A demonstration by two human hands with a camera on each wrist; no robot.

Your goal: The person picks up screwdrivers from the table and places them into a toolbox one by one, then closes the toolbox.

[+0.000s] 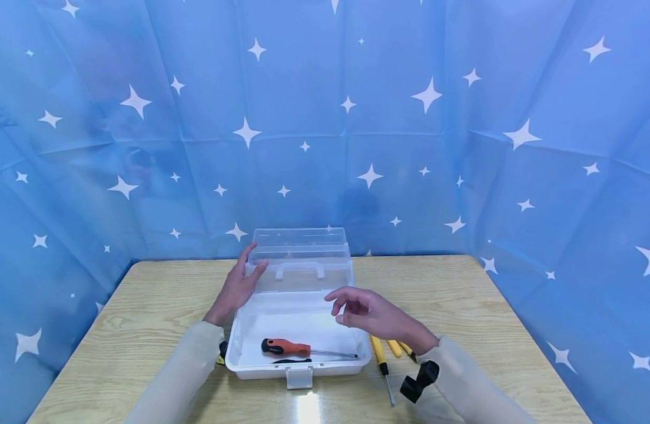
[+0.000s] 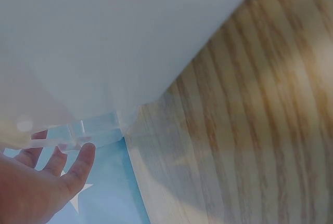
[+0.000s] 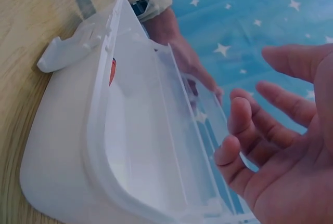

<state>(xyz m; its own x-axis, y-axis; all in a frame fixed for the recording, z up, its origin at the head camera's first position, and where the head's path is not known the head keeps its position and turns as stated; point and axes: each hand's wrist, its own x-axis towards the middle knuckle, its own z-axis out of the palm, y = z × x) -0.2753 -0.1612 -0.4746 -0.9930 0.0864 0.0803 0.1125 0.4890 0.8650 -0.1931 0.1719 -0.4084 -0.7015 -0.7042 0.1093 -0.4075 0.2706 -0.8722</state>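
Observation:
A white toolbox (image 1: 282, 318) stands on the table with its clear lid (image 1: 304, 268) raised at the back. Inside, near the front wall, lies a screwdriver (image 1: 288, 347) with an orange and black handle. A dark slim item (image 1: 292, 360) shows beside it, partly hidden by the rim. My left hand (image 1: 242, 282) grips the lid's left edge, thumb on the inner face; its fingers (image 2: 82, 161) show at the edge in the left wrist view. Over the box's right side hovers my right hand (image 1: 370, 312), fingers loosely bent, holding nothing.
Right of the box lie a yellow-handled screwdriver (image 1: 380, 356) and other yellow handles (image 1: 394, 348), partly under my right forearm. A black and yellow item (image 1: 221, 353) peeks out at the box's left. A clear latch (image 1: 299, 377) hangs at the front. Behind the table hangs a blue star-patterned curtain (image 1: 304, 194).

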